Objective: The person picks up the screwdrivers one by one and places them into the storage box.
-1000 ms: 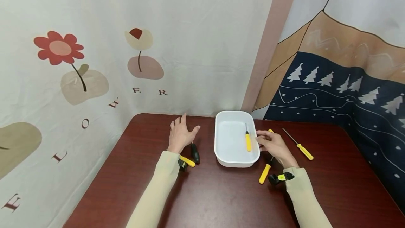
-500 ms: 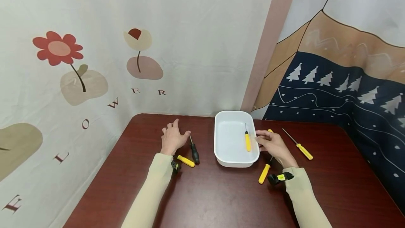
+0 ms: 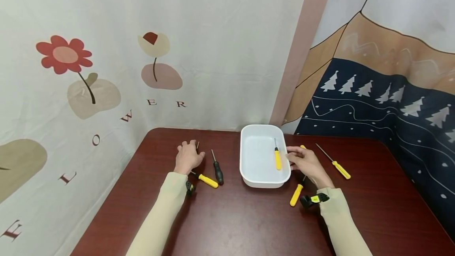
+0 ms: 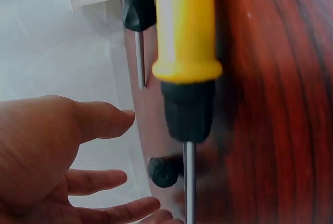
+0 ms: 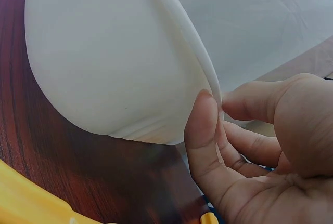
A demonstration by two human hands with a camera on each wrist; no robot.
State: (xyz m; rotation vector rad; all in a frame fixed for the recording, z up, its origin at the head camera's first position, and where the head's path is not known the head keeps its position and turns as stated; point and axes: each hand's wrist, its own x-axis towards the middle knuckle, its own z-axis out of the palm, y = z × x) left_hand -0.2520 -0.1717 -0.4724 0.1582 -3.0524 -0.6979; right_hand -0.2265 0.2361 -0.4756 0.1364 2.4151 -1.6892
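My left hand [image 3: 187, 158] hovers with spread fingers above a dark-handled screwdriver [image 4: 163, 173], whose butt shows just beyond the fingers in the left wrist view; most of it is hidden. Right of this hand lie a black screwdriver [image 3: 218, 172] and a yellow-and-black screwdriver [image 3: 208, 181]. My right hand [image 3: 310, 165] pinches the right rim of a white plastic basin [image 3: 264, 181] between thumb and fingers. Inside the basin rests one yellow screwdriver [image 3: 277, 159]. Below the right hand is another yellow screwdriver [image 3: 296, 195], its shaft partly covered.
A yellow screwdriver [image 3: 341, 169] lies farther right on the dark red table [image 3: 249, 220]. Behind the right hand pokes out a yellow handle end [image 3: 303, 146]. A printed curtain [image 3: 227, 50] hangs along the table's back edge.
My left hand has moved left and slightly nearer, away from the black screwdriver, uncovering it and the yellow-and-black one. My right hand stays on the basin's rim.
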